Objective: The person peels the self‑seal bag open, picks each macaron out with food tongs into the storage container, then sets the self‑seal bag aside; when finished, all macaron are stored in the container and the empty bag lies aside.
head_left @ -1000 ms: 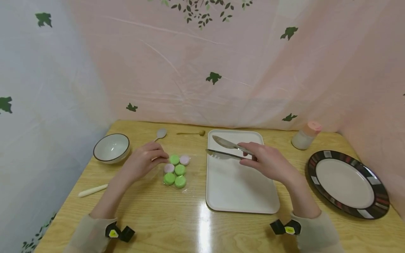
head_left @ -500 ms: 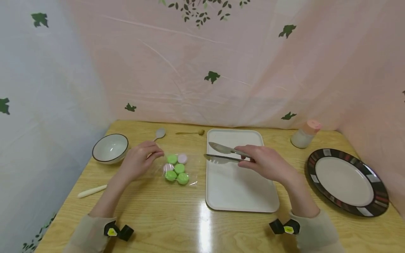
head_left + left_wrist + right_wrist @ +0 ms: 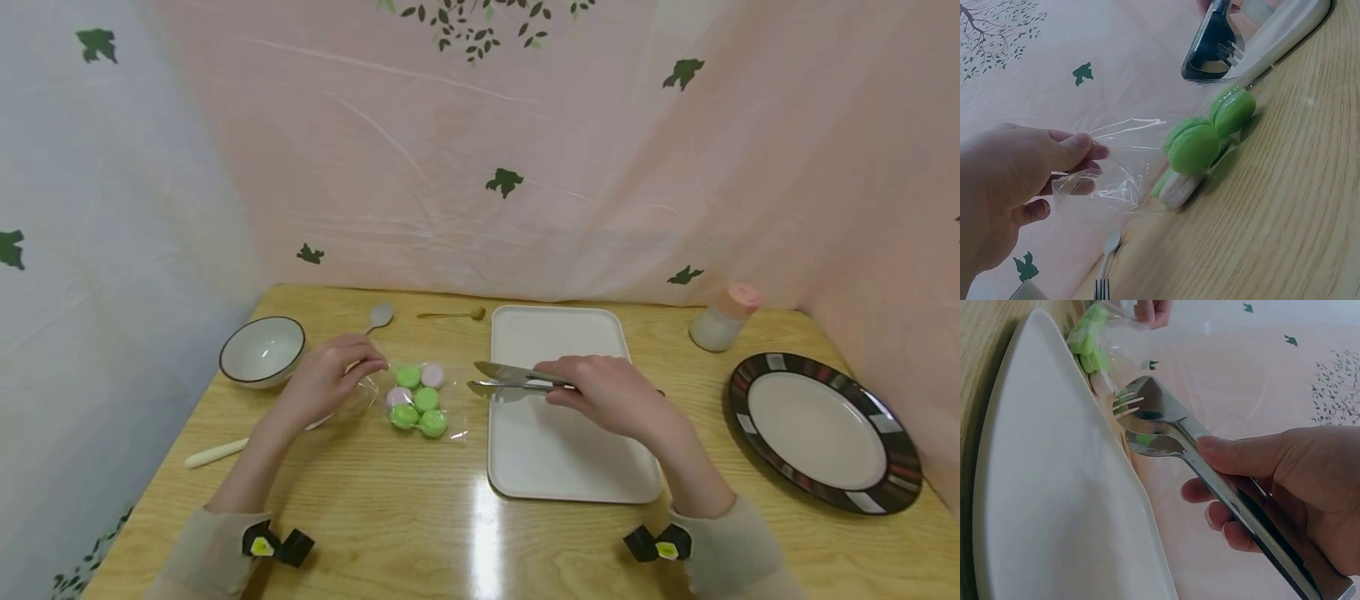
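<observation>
My left hand (image 3: 326, 379) pinches the edge of a clear plastic bag (image 3: 1119, 181) between thumb and fingertips. Green and pale pink macarons (image 3: 426, 400) lie in the bag on the table, just right of that hand. My right hand (image 3: 603, 392) grips a pair of metal tongs (image 3: 1194, 456) by its arms, thumb on one side and fingers on the other. One tong head is slotted like a fork, the other is spoon-like. In the head view the tong tips overlap the left edge of a white tray (image 3: 566, 467), pointing at the macarons, with a narrow gap between them.
A dark-rimmed bowl (image 3: 262, 352) stands at the left, near a spoon (image 3: 381, 315) and a cream-handled utensil (image 3: 216, 453) partly behind my left arm. A small gold utensil (image 3: 450, 315) lies at the back. A pink-lidded jar (image 3: 723, 318) and a black-rimmed plate (image 3: 821, 425) are on the right.
My right hand has moved left and slightly nearer with the tongs, whose tips have drawn closer together. My left hand has shifted slightly left, and the macarons in the bag have shifted a little.
</observation>
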Demonstrator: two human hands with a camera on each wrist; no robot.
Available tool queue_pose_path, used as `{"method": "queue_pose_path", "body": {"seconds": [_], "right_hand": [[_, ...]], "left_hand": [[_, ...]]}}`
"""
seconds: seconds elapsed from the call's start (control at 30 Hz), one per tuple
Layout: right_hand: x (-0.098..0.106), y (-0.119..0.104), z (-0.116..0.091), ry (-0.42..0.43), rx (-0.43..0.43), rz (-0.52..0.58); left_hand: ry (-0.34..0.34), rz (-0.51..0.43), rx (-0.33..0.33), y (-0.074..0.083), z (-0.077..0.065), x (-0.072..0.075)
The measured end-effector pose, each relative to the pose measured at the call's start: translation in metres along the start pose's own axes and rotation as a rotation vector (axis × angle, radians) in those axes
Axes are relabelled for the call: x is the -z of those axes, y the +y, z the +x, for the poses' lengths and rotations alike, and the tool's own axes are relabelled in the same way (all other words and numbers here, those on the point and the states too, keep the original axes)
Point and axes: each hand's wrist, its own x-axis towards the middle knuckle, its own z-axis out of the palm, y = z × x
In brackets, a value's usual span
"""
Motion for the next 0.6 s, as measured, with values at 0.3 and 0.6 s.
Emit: {"method": "queue_pose_path", "body": {"seconds": [0.3, 0.6], "right_hand": [[-0.004, -0.018, 0.010, -0.031, 0.048, -0.007], [-0.007, -0.024, 0.016, -0.048, 0.034, -0.024]], "left_hand": [[-0.009, -0.016, 0.001, -0.002, 0.002, 0.000], [-0.014, -0.042, 0.026, -0.003, 0.001, 0.000]]}}
